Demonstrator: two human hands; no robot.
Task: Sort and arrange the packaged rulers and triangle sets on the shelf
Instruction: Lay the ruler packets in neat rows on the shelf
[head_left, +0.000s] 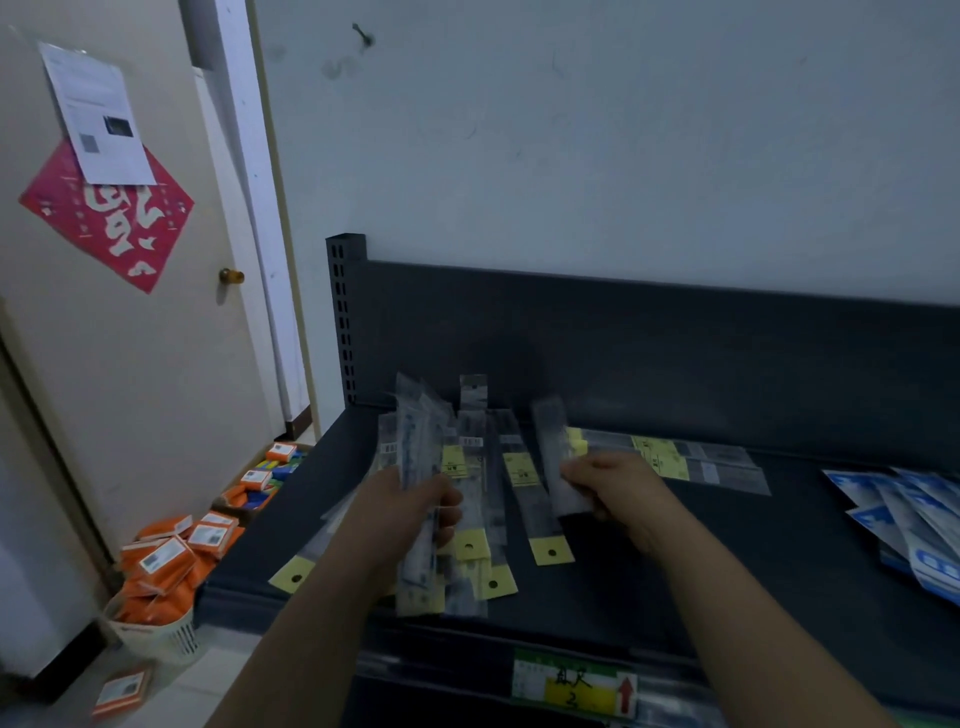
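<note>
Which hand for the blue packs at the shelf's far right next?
Right, probably: right hand is nearer the blue packs, holding one ruler pack; left hand grips a whole bundle.

I'm looking into a stationery shop or its stockroom. There is a dark metal retail shelf (727, 519) with a slotted upright (343, 322) and a price label (574, 686) on its front edge. On it lie packaged rulers (522, 470) with yellow hang tabs and blue packets (914, 525). Orange boxes (166, 561) fill a floor basket (156, 639).
</note>
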